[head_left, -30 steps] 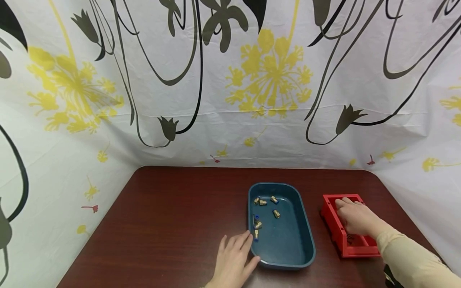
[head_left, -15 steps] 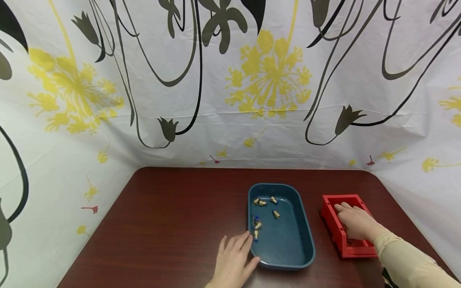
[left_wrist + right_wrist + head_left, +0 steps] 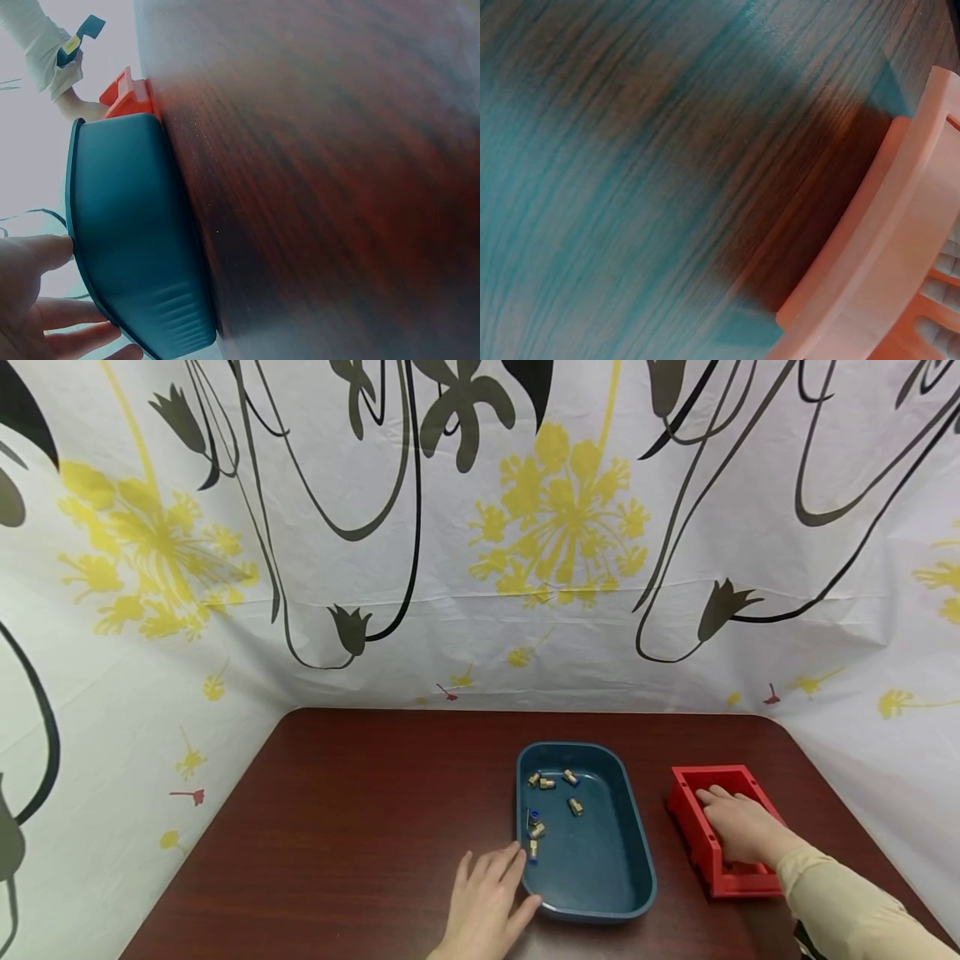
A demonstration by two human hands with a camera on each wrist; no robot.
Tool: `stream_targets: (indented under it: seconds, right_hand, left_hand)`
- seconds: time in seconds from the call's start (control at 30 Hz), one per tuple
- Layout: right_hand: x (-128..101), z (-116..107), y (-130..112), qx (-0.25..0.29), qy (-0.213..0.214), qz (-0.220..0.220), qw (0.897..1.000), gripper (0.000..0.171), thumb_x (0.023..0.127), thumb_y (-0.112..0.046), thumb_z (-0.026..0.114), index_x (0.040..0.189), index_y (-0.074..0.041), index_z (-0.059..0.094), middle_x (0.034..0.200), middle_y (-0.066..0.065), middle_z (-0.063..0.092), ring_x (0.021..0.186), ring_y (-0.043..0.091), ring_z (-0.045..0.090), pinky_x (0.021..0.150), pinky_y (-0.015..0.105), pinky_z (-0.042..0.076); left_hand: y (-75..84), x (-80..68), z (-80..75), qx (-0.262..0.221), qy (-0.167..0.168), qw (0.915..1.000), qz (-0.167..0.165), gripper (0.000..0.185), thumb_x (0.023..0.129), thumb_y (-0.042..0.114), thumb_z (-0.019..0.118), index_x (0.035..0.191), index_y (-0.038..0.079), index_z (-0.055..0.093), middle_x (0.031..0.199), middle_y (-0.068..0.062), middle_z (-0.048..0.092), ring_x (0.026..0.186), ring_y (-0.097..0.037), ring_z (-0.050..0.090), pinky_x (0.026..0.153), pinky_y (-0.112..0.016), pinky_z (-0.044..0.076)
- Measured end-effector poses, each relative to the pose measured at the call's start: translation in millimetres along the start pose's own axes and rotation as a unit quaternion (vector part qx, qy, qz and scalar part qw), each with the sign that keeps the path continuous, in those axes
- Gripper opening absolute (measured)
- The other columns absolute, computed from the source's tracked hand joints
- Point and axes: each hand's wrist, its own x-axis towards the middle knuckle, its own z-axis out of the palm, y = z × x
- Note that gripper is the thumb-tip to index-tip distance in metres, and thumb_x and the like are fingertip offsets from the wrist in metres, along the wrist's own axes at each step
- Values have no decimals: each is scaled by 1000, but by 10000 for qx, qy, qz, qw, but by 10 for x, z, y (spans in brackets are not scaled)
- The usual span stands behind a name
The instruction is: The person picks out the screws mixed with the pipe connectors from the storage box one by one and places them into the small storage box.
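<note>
A dark blue tray (image 3: 633, 877) sits on the brown table and holds several small brass fittings (image 3: 575, 806). My left hand (image 3: 487, 902) lies flat on the table with straight fingers touching the tray's near left corner; the left wrist view shows the tray wall (image 3: 135, 247) beside my fingers (image 3: 34, 255). To the right stands a red compartment box (image 3: 693, 835). My right hand (image 3: 738, 827) rests inside it, fingers fairly straight, and I cannot see anything held. The right wrist view shows only the box rim (image 3: 877, 247), washed pale, and table.
The brown table (image 3: 360, 827) is bare to the left of the tray. A white sheet with yellow and black flowers (image 3: 480, 527) hangs behind and at both sides. The table's far edge meets the sheet.
My right hand has drawn back a little toward me inside the red box. The left hand and the blue tray have not moved.
</note>
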Motion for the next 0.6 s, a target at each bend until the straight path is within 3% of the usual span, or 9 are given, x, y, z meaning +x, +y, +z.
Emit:
stream_targets:
  seconds: [0.17, 0.33, 0.47, 0.6]
  right_hand:
    - [-6, 2, 4, 8, -36, 32, 10000, 29, 53, -11, 80, 78, -12, 65, 111, 29, 51, 106, 51, 38, 80, 62, 30]
    - [-15, -27, 21, -108, 108, -46, 9999, 25, 53, -10, 79, 64, -17, 58, 108, 28, 53, 103, 49, 41, 78, 60, 34]
    - [-14, -61, 55, -305, 319, -280, 9986, 30, 57, -7, 73, 55, -23, 48, 88, 6, 55, 84, 29, 48, 65, 47, 42]
    - [-11, -145, 96, -454, 437, -540, 9966, 32, 58, -10, 72, 51, -26, 44, 70, -8, 34, 69, 15, 36, 51, 32, 33]
  left_hand:
    - [3, 4, 2, -11, -40, 10000, -6, 50, 83, 45, 55, 118, 10, 57, 122, -1, 50, 105, -19, 47, 85, -54, 32]
    - [5, 6, 6, -1, -25, 10000, 4, 50, 82, 44, 56, 119, 10, 57, 122, -1, 50, 105, -19, 47, 85, -54, 32]
    - [7, 8, 9, 1, -26, 10000, 17, 50, 82, 44, 56, 119, 10, 57, 122, -1, 50, 105, -19, 47, 85, -54, 32]
    - [8, 9, 11, -5, -29, 10000, 30, 50, 83, 44, 55, 119, 10, 57, 121, -1, 50, 105, -19, 47, 85, -54, 33]
